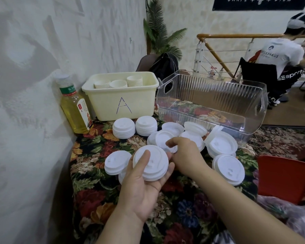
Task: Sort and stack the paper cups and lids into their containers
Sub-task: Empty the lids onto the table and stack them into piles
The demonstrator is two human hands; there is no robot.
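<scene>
While the wall closes off the whole left side, a tea bottle stands against it at the far left corner of the floral table, clear of the work. Just right of it sits the cream bin marked A, with paper cups nested in short stacks inside; judged from this, the cup half of the sort looks mostly done. In front of the bin two neat lid stacks wait, squared up, likely staged for moving as units.

Near centre, the left hand cradles a small stack of lids from below, thumb laid over the top, fingers curled round the far rim. Holding it palm-up seems meant to keep a base for adding more. A loose lid lies just left of that hand, close to the table's left edge.

The right hand reaches past it into the loose pile, fingers bent at a lid; whether they already pinch it I cannot tell, since the fingertips blur.

Further right, more lids lie overlapped and tilted. The clear bin stands far right, holding nothing I can see, presumably the lids' container. Its near wall is low, with open room above. A red chair crowds the near right edge.
</scene>
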